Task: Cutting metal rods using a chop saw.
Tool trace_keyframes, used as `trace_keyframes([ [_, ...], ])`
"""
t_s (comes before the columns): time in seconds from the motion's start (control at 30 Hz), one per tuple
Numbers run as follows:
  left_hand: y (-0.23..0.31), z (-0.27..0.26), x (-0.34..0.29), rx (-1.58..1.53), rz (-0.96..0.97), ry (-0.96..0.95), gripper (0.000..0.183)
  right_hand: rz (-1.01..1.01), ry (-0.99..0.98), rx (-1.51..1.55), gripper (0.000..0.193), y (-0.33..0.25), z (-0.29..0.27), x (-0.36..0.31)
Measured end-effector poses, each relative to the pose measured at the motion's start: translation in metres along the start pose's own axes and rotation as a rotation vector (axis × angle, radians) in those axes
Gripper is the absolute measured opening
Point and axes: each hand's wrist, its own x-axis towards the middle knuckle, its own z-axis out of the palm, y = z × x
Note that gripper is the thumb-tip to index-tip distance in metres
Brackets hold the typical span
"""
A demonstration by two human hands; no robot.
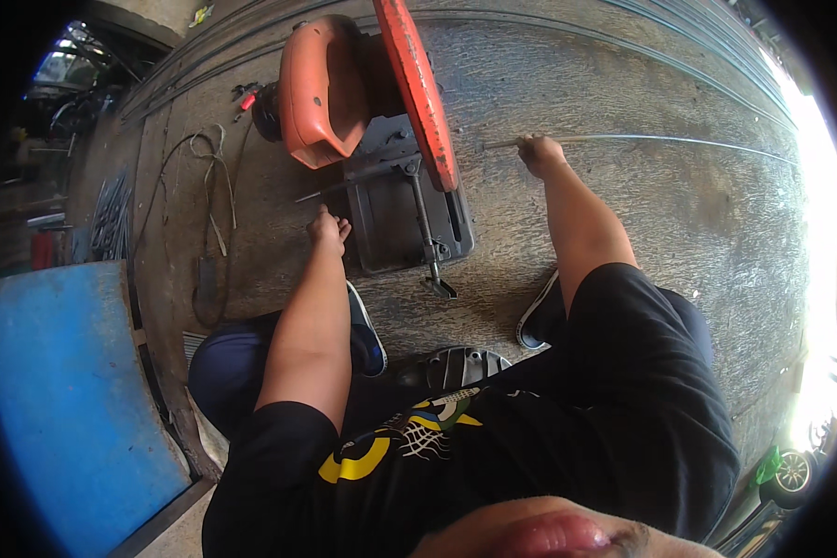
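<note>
A cut-off saw with an orange handle (318, 93) and a worn red blade guard (417, 88) stands in front of me on its dark metal base (381, 223). My right hand (539, 155), to the right of the saw, is closed around a long thin metal rod (642, 138). The rod runs far off to the right, and its near end points toward the guard. Left of the base is my left hand (327, 230), fingers apart. Just above its fingertips a thin rod end (316, 194) sticks out from the saw's clamp side.
Bent cable (216, 177) lies on the wooden floor to the left, near a red-handled tool (247, 100). A blue sheet (74, 372) and a bundle of short rods (112, 219) are farther left. Long rods (604, 37) stretch across the back. A ribbed metal part (456, 366) sits between my feet.
</note>
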Motion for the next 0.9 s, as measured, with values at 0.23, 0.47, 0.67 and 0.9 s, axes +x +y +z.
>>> trace_keyframes([
  [0.23,-0.017,-0.007,-0.004,0.020,-0.060,-0.013,0.035,0.009,0.040,-0.023,0.020,0.005,0.003,-0.023],
  [0.47,-0.020,0.017,0.005,0.009,-0.064,-0.108,0.039,0.019,-0.018,-0.145,0.007,0.023,0.040,-0.022],
  [0.67,-0.027,0.018,0.012,-0.001,-0.060,-0.116,0.037,0.095,-0.087,-0.215,0.011,0.065,0.074,-0.010],
  [0.9,-0.028,0.012,0.020,-0.014,-0.089,-0.122,0.031,0.009,-0.109,-0.463,0.019,0.118,0.060,0.059],
])
